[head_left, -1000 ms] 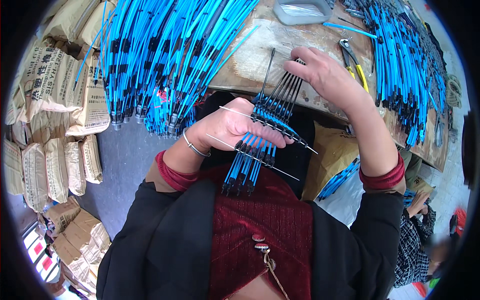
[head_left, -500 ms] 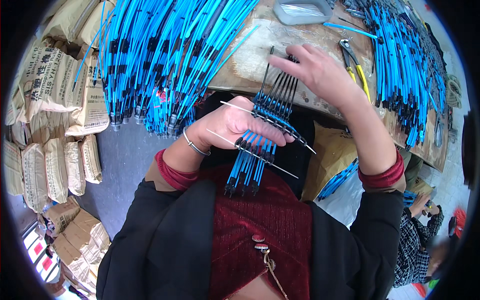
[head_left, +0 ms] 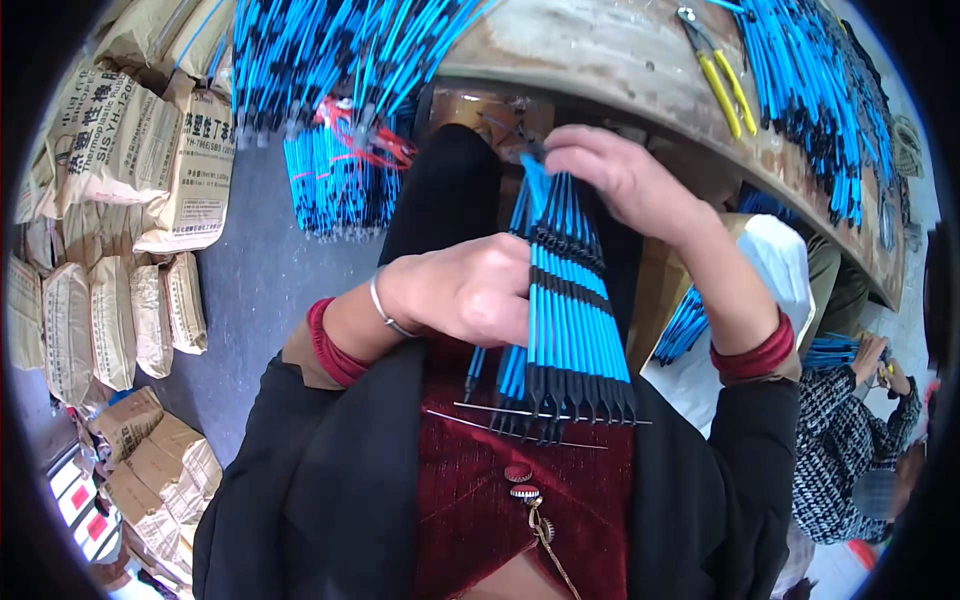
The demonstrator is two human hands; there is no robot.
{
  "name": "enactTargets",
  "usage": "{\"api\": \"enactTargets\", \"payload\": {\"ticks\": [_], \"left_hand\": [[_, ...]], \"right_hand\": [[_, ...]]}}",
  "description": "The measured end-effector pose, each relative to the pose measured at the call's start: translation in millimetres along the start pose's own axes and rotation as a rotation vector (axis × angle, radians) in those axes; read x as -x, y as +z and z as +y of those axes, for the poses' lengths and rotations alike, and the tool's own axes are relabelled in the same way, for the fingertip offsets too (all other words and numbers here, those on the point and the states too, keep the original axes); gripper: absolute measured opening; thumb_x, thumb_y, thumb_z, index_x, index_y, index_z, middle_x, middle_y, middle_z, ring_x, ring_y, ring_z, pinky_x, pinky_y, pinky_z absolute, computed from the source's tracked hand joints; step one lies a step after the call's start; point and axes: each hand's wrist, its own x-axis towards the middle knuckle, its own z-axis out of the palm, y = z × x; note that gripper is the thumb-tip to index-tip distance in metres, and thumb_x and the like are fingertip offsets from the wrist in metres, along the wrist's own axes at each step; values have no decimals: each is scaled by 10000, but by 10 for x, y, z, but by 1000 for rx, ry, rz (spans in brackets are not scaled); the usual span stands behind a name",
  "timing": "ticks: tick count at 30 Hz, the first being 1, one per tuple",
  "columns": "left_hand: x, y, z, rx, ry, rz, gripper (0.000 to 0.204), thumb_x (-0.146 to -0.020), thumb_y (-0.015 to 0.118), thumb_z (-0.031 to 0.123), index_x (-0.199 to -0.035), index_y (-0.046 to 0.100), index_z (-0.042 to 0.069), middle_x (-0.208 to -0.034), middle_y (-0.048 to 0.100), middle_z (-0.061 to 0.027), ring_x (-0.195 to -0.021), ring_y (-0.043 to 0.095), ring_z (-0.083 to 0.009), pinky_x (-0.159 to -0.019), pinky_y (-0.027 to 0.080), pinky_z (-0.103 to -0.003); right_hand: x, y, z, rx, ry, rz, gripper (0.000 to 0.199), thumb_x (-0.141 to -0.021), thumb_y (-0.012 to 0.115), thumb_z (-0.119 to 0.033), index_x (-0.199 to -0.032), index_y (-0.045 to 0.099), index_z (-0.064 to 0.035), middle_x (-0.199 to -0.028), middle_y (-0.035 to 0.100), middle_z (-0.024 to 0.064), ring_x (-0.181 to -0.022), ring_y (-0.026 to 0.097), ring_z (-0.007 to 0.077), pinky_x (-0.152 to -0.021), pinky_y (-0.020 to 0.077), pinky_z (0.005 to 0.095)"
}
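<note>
My left hand (head_left: 470, 290) is closed around the middle of a flat, fanned bundle of blue rods (head_left: 580, 335) with black bands and black end pieces, held over my lap. The rods' near ends hang in front of my chest. Two thin metal wires (head_left: 635, 422) run crosswise at the black end pieces. At the bundle's far end my right hand (head_left: 625, 185) has its fingers bent over the rod tips; its fingertips are partly hidden there. A bluish translucent strip (head_left: 536, 180) shows beside those fingers.
Pliers with yellow handles (head_left: 728, 95) lie on the worn wooden table (head_left: 580, 40). Blue rods are heaped at its left (head_left: 330, 60) and right (head_left: 800, 110). More bundles (head_left: 340, 190) stand beside my leg, with stacked paper sacks (head_left: 115, 160) farther left. A co-worker (head_left: 850, 440) sits at right.
The bundle has turned over and its wired ends now lie close to my chest. My left hand shows its back; my right hand has come lower, nearer me. The table sits higher in view.
</note>
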Motion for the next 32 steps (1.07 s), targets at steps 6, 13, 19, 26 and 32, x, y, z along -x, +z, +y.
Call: {"api": "enactTargets", "payload": {"ticks": [6, 13, 19, 26, 32], "left_hand": [[264, 552, -24, 222, -269, 269, 231, -760, 609, 35, -987, 653, 31, -919, 663, -92, -814, 647, -248, -743, 518, -317], [140, 556, -303, 610, -670, 575, 178, -835, 599, 34, -1007, 640, 16, -943, 667, -59, -875, 624, -151, -798, 489, -278], [-52, 453, -407, 713, -772, 556, 138, -858, 580, 32, -979, 644, 15, -943, 666, -56, -879, 609, -113, -800, 478, -258], [-147, 417, -477, 679, -936, 499, 139, -861, 586, 44, -991, 625, 17, -882, 648, -30, -877, 590, -90, -808, 468, -244], [62, 477, -403, 663, -765, 649, 320, -860, 609, 97, -1168, 528, 76, -935, 621, -16, -903, 566, -86, -835, 457, -255]], "right_hand": [[362, 1127, -15, -449, 103, -108, 348, -760, 554, -24, -1103, 525, -81, -1077, 575, 117, -1028, 560, 311, -876, 456, 355], [391, 699, -49, -663, 355, -260, 496, -757, 651, -77, -1217, 466, -95, -1122, 560, 104, -1062, 551, 245, -916, 425, 341], [492, 286, -224, -1119, 327, 276, 652, -671, 699, 17, -1247, 397, -33, -1075, 573, 97, -1046, 548, 224, -900, 452, 365], [174, 595, -433, -1020, 625, 739, 630, -675, 731, 29, -1197, 381, -5, -1049, 576, 97, -963, 583, 162, -812, 497, 302], [89, 664, -533, -821, 704, 811, 582, -696, 751, -12, -1154, 392, -19, -1044, 580, 106, -887, 614, 150, -762, 513, 274]]}}
